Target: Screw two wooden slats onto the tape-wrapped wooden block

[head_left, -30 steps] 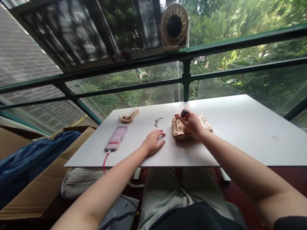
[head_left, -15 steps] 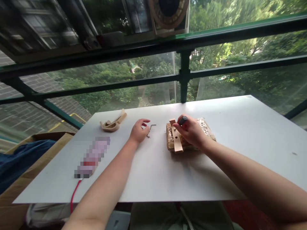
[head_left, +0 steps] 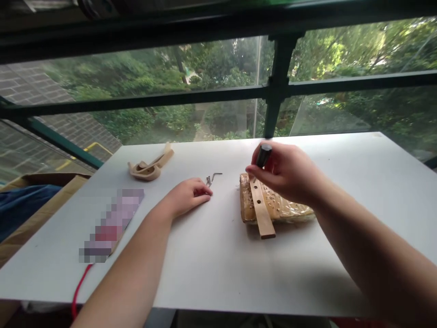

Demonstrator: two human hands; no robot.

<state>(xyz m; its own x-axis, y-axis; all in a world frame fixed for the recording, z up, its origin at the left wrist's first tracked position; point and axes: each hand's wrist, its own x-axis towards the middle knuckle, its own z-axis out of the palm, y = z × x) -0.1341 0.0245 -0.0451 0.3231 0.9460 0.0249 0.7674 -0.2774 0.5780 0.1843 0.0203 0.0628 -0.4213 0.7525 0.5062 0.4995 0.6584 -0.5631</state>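
My right hand (head_left: 285, 171) is closed round a black-handled screwdriver (head_left: 262, 155), held upright over a flat wooden strip with holes (head_left: 262, 212). The strip lies across a plastic-wrapped pack of wooden parts (head_left: 276, 207) on the white table (head_left: 218, 264). My left hand (head_left: 187, 196) rests on the table with its fingers curled and pinched together, right beside a small pile of metal screws and an L-shaped hex key (head_left: 212, 177). Whether it holds a screw I cannot make out.
A curved tan wooden piece (head_left: 150, 166) lies at the table's back left. A blurred phone (head_left: 111, 223) with a red cable (head_left: 80, 289) sits at the left front. A dark railing and glass stand behind the table; a cardboard box with blue cloth (head_left: 23, 205) is at the left.
My left hand reached to the screws and now sits curled beside them. My right hand lifted the screwdriver a little higher above the strip. The camera tilted down and closer.
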